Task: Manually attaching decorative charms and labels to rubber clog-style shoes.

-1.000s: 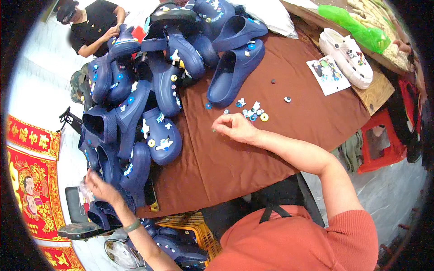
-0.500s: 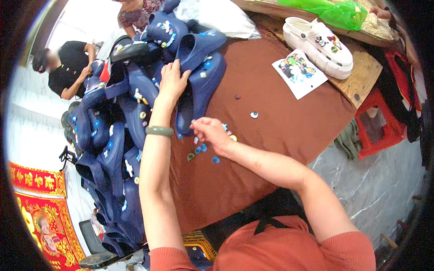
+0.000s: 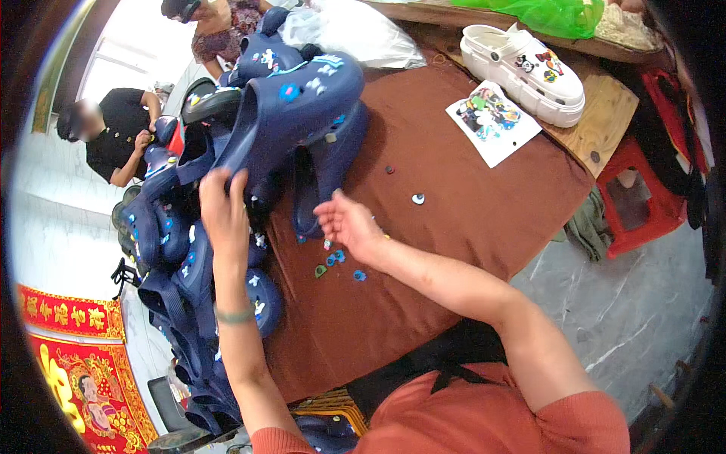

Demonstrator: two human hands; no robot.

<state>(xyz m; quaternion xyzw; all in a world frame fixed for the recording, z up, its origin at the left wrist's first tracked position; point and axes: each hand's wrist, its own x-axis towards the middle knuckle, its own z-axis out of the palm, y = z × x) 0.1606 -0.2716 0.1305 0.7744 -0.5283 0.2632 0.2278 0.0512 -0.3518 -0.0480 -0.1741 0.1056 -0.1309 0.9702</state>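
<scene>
My left hand (image 3: 225,212) grips the heel end of a navy blue clog (image 3: 302,106), lifted and tilted with its toe away from me. Colourful charms stud its upper. Beneath it, a second navy clog (image 3: 333,166) lies on the brown cloth. Close to that one's near end is my right hand (image 3: 349,231), its fingers curled in; whatever they may hold is hidden. Several small loose charms (image 3: 333,259) lie on the cloth just below the right hand, blue ones and a green one (image 3: 320,271) among them.
Decorated navy clogs (image 3: 197,257) are heaped along the left. On the right, a white clog (image 3: 522,76) with charms stands on a wooden board beside a printed picture card (image 3: 493,125). A red stool (image 3: 643,204) is beyond the table (image 3: 431,287). Two people sit at far left.
My left hand has moved left and nearer, raising the clog by its heel. My right hand has left its pinch near the lower clog, its fingers now curled. The view has shifted slightly.
</scene>
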